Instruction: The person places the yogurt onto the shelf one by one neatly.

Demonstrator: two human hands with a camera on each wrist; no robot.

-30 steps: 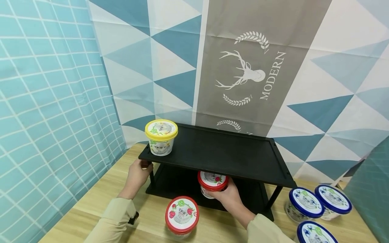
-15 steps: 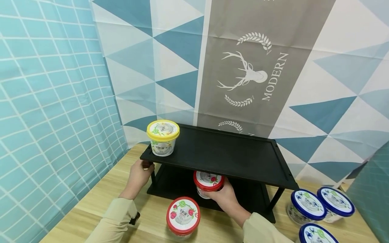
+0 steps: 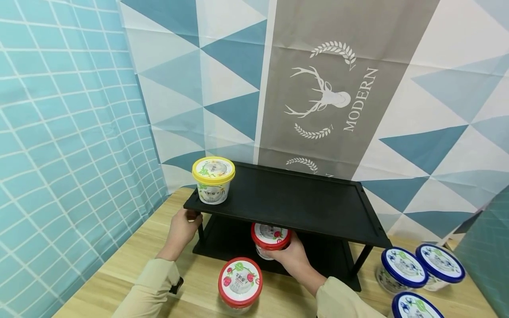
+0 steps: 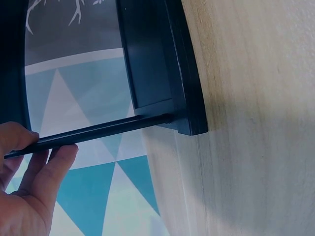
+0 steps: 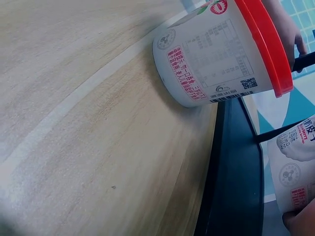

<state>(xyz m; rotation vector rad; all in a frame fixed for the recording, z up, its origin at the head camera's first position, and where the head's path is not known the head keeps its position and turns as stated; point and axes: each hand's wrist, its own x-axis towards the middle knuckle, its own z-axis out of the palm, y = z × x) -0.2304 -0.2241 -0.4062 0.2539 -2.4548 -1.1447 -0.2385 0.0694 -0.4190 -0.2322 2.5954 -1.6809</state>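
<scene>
Having moved the red-lidded tub (image 3: 271,238) slightly left over the past second, holding it in the curled right hand (image 3: 289,256), partly under the upper shelf (image 3: 294,198) and above the lower shelf (image 3: 226,234). Pinching the corner post (image 4: 98,132) with the left hand (image 3: 180,232) (same hold as a second ago). Probably mid-positioning, not done; cannot tell of contact below. Leaving a second tub (image 3: 240,282) untouched on the table (image 3: 199,289), nearer the camera.
</scene>
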